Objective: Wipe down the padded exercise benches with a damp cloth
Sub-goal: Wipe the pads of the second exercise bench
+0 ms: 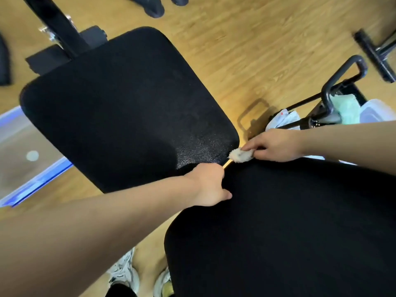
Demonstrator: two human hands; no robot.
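A black padded bench fills the view in two parts: the far pad [120, 103] and the near pad [289, 228], with a narrow gap between them. My right hand [276, 146] pinches a small bunched white cloth [241, 155] at the gap, against the far pad's near right corner, which looks wet and shiny. My left hand [211, 185] presses on the edge of the near pad at the gap, with its fingers curled into the gap and hidden.
Wooden floor surrounds the bench. A black metal cart [340, 86] with pale cloths and a white container stands right. A clear plastic bin [23, 151] lies left. The bench's black frame [62, 33] rises at the top left. My shoes [126, 273] show below.
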